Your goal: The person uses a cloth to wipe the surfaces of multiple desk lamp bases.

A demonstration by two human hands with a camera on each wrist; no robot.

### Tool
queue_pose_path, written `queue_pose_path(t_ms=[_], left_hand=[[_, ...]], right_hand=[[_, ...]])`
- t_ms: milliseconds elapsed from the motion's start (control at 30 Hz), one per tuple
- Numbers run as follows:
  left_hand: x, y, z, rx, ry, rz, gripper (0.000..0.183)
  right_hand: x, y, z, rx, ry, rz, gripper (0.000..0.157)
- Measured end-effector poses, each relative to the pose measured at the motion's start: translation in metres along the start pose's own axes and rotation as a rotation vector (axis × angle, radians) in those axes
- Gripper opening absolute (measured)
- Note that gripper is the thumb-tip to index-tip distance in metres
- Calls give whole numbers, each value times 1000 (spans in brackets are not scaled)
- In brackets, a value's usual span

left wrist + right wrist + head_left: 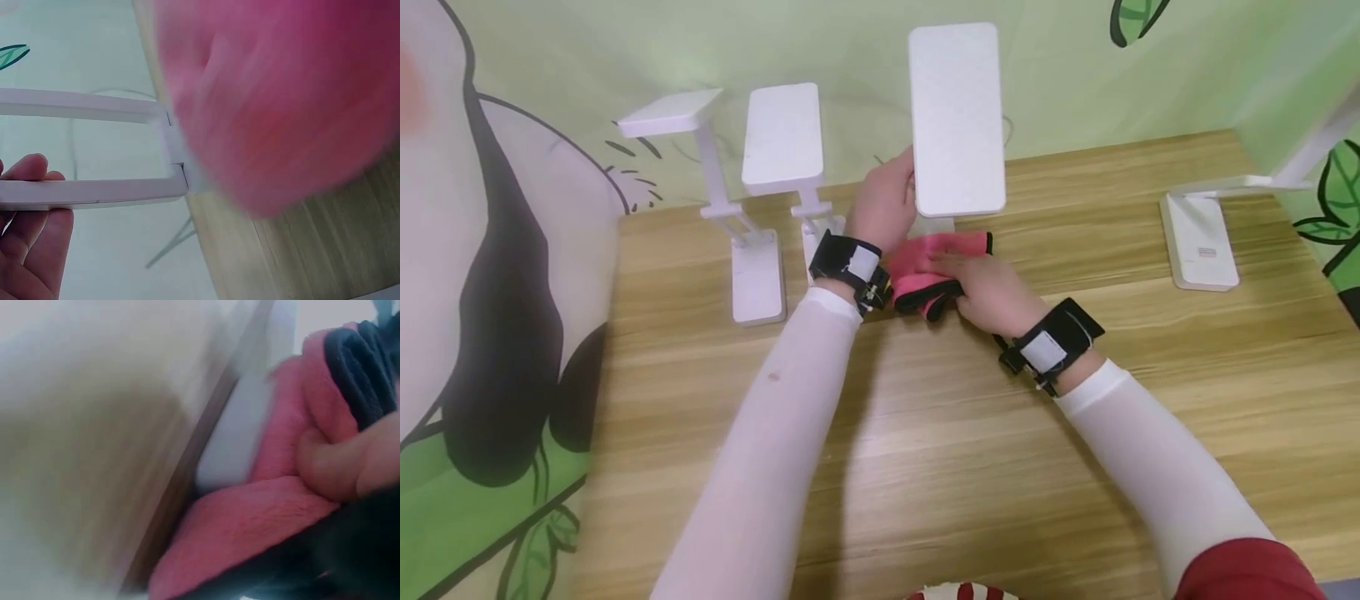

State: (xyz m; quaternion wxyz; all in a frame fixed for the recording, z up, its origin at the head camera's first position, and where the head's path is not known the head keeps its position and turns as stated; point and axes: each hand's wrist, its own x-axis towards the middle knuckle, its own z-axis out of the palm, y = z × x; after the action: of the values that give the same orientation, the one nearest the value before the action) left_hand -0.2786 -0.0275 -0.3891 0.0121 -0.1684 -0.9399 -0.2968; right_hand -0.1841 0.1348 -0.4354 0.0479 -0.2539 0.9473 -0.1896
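My left hand grips the upright arm of a white desk lamp, behind its wide flat head. In the left wrist view the fingers curl round one bar of the lamp's two-bar arm. With my right hand I hold a bunched pink cloth with black edging against the lamp's base. The right wrist view has the thumb pressed into the folds, and the white base beside the cloth, mostly covered.
Two more white lamps, a far-left lamp and a nearer lamp, stand left of my hands. A folded lamp is at the right. The wooden table meets a painted wall at the back.
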Motion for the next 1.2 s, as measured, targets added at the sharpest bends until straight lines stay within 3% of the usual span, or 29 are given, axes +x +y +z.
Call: queue_pose_path(t_ms=[133,233,367,500,600,733,867,967,1200], left_hand=[[-1,1,0,0,11,-3,34],[-1,0,0,-15,15,-4,33],[-1,-3,0,-19,14,2,34],[-1,-3,0,-21,9,-1,37],[-2,-2,1,-24,12,-4,37],[-2,-2,2,-20,14,-1,37],[-2,-2,2,-15,11,-12,35],[-1,-2,2,-31,9,-13,34],[-1,-3,1,-42,7,-4,35]], right_hand=[[26,7,2,10,74,4,56],[27,1,7,12,89,48,58],[2,-13,13,-19,57,85,58],[-26,-23,13,-34,23,46,66],[-28,-19,12,-25,5,21,65],[-4,-1,8,14,23,7,58],[30,17,7,78,85,-12,66],[37,20,8,84,106,12,70],[-15,-1,12,38,11,40,64]])
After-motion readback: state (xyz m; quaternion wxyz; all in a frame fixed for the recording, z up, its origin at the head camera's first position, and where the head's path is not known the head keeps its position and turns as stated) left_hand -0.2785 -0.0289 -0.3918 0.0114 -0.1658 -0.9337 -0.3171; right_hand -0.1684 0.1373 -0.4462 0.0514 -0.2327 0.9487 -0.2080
